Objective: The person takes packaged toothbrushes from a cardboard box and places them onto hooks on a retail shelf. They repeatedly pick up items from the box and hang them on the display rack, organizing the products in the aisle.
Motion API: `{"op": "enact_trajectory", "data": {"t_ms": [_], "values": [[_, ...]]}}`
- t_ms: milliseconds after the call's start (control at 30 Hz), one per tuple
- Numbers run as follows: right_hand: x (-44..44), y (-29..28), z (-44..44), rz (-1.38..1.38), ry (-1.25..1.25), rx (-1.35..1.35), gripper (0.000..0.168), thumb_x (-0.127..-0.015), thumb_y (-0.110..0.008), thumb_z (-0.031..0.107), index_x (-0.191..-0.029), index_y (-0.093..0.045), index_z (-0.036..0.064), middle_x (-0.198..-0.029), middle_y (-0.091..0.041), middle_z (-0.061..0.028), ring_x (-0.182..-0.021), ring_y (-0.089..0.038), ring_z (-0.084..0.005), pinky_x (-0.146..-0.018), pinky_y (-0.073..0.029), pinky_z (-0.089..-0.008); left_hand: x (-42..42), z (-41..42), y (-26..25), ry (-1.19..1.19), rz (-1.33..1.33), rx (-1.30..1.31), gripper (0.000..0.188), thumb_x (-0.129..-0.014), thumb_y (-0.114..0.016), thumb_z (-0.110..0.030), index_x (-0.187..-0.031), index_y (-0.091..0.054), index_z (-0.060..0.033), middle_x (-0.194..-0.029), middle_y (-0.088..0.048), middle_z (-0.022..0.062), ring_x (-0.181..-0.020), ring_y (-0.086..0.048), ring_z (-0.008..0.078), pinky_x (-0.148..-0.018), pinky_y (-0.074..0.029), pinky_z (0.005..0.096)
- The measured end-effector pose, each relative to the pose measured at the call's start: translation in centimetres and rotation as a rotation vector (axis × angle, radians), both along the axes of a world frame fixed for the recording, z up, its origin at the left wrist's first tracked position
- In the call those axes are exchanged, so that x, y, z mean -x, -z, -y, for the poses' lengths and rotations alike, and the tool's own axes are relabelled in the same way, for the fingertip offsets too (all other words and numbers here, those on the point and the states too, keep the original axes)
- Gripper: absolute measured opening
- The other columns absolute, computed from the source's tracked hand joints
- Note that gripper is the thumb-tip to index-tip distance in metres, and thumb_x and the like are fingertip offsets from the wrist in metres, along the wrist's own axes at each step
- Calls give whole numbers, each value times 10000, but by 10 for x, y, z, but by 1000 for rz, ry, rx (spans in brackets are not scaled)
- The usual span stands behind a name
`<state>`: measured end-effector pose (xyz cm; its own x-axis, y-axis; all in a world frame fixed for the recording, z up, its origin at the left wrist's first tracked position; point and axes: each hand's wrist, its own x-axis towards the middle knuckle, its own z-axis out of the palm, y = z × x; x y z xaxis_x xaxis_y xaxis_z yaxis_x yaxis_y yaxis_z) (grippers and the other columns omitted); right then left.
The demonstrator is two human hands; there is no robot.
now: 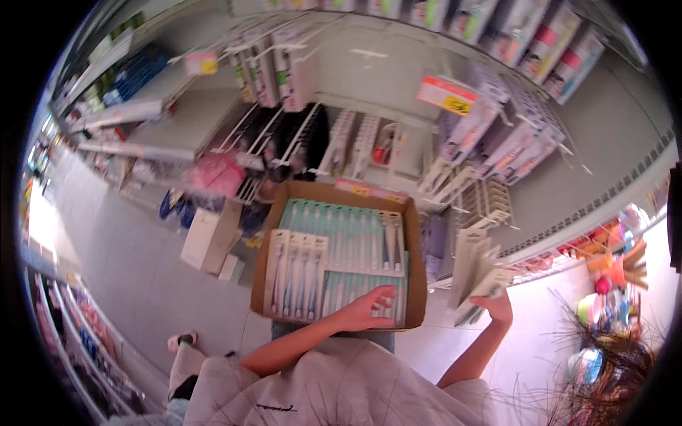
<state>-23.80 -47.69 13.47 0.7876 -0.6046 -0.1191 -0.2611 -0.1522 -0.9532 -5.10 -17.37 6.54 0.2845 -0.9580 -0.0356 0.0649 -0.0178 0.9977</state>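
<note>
A cardboard box (260, 282) full of packaged toothbrushes stands directly before me. Rows of teal-backed packs (335, 229) fill much of it, with several white-backed packs (298, 277) on its left side. My left hand (373, 309) is over the box's front right part, its fingers bent and apart, with nothing visible in it. To the right of the box, my right hand (496, 308) grips a white-backed toothbrush pack (493, 282). Similar packs (469, 255) hang beside it, close to the shelf; where they attach is unclear.
Shelving with metal hooks curves around the front, carrying boxed goods (479, 128) and a price sign (446, 96). White cartons (205, 239) stand left of the box. Behind on the left, another person's leg (184, 362) shows. Colourful plastic wares (602, 287) are at the right.
</note>
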Motion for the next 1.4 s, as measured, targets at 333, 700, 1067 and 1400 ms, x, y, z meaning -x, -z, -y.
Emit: {"op": "enact_trajectory", "data": {"t_ms": [333, 700, 1067, 1400], "values": [[-135, 2, -155, 119, -58, -737, 587, -709, -712, 133, -1207, -427, 11, -1026, -564, -90, -891, -585, -205, -774, -496, -331, 5, -26, 12, -2, -981, 233, 685, -848, -588, -362, -1370, -283, -40, -1341, -415, 116, -1211, -438, 250, -1001, -361, 387], [-213, -10, -223, -11, -363, -463, 418, -757, -693, 188, -1079, -549, -38, -974, -615, -96, -864, -598, -170, -735, -484, -294, -28, -100, 15, -250, -1251, 220, 561, -854, -529, -360, -1277, -435, -4, -1213, -541, 150, -1062, -564, 291, -913, -454, 426], [-220, -14, -237, -150, -477, -514, 439, -797, -646, 321, -1070, -555, -10, -922, -628, -88, -750, -615, -152, -585, -508, -293, -26, -109, 3, -417, -1085, 169, 530, -848, -526, -337, -1241, -464, 14, -1162, -570, 149, -1015, -587, 283, -873, -481, 421], [-233, 22, -225, -125, -465, -530, 444, -798, -654, 310, -1094, -526, 4, -877, -618, -72, -757, -619, -164, -587, -509, -297, -47, -114, -29, -613, -1133, 129, 532, -840, -516, -273, -1274, -418, 19, -1201, -537, 166, -1096, -540, 277, -950, -429, 414]]}}
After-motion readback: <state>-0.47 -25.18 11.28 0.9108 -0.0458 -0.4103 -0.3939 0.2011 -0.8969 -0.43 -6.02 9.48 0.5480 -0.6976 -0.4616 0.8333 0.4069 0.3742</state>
